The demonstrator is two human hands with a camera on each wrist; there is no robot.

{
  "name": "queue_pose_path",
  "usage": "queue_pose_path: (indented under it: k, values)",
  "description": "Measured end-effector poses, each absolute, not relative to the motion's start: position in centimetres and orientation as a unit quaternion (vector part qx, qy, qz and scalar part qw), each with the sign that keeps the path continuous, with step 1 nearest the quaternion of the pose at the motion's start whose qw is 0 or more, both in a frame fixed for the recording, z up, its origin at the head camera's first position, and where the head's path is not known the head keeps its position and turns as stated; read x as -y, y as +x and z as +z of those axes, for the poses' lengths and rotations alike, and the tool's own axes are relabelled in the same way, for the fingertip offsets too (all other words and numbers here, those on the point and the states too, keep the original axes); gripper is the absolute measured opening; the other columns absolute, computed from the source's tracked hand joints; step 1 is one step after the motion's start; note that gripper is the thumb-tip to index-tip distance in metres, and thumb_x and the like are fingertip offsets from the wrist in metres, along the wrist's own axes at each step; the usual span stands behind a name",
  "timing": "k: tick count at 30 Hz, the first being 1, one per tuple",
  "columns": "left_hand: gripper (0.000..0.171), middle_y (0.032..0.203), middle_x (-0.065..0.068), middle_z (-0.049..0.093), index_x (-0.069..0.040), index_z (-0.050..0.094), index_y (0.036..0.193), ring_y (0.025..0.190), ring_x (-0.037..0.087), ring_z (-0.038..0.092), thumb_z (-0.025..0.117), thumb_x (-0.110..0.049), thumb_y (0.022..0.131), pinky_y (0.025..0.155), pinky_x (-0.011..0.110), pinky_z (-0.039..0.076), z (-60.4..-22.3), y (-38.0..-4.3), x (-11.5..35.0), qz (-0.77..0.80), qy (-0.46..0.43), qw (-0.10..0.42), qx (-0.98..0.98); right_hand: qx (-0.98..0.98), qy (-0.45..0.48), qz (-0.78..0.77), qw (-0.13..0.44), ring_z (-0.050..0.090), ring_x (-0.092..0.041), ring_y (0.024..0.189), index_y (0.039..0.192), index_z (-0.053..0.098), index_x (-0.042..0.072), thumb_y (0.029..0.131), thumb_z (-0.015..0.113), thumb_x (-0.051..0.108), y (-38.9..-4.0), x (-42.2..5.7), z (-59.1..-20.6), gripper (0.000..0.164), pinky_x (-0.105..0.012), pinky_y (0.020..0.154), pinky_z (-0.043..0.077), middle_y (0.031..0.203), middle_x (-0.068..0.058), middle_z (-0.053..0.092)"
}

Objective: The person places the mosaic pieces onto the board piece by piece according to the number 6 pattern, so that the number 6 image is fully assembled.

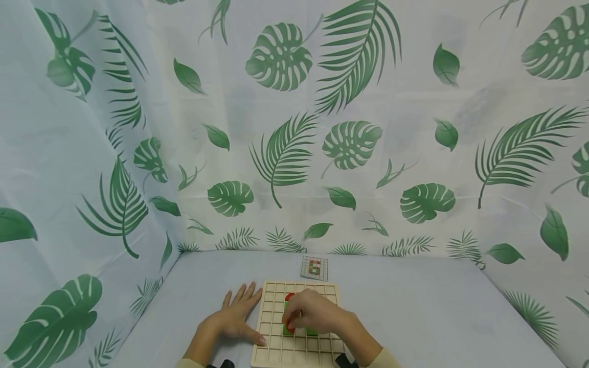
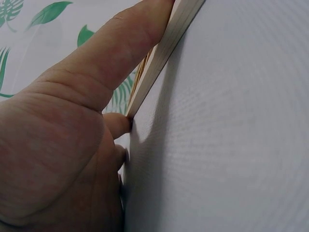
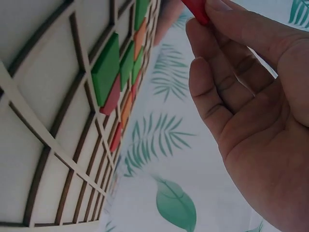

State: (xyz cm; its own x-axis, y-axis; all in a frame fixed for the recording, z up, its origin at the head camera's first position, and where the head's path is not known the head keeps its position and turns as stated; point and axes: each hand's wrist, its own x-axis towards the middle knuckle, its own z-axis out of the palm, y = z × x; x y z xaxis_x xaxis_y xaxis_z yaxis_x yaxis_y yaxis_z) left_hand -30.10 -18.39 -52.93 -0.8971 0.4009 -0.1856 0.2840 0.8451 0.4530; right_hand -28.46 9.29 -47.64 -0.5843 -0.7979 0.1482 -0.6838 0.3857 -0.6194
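Note:
A pale wooden board (image 1: 273, 352) with a raised grid lies on the table. My left hand (image 1: 230, 319) is spread at its left side, fingers straight, the thumb touching the board's edge (image 2: 157, 67). Over the board's middle, my right hand (image 1: 317, 311) pinches a small red tile (image 3: 197, 8) between thumb and fingers. Green tiles (image 3: 105, 71), orange tiles (image 3: 126, 110) and red tiles (image 3: 116, 137) sit in grid cells. In the head view, the right hand hides much of this group; a green tile (image 1: 312, 332) shows below it.
Behind the board lies a small printed card (image 1: 315, 268) with a coloured figure on a grid. A white cloth (image 1: 414, 301) covers the table. Leaf-patterned curtains (image 1: 303, 214) hang at the back and sides.

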Motion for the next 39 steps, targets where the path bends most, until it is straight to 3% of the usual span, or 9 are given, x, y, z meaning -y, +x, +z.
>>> queue_pose_path:
  k: [39]
  values:
    - [0.135, 0.175, 0.016, 0.012, -0.015, 0.027, 0.166, 0.163, 0.042, 0.003, 0.088, -0.073, 0.061, 0.125, 0.072, -0.004, -52.8, -29.8, 18.3, 0.219, 0.173, 0.138, -0.950, -0.847, -0.467, -0.236, 0.095, 0.061, 0.011, 0.079, 0.097, 0.083, 0.016, 0.086, 0.082, 0.003, -28.2, -8.2, -49.3, 0.018, -0.009, 0.073, 0.053, 0.090, 0.018, 0.076]
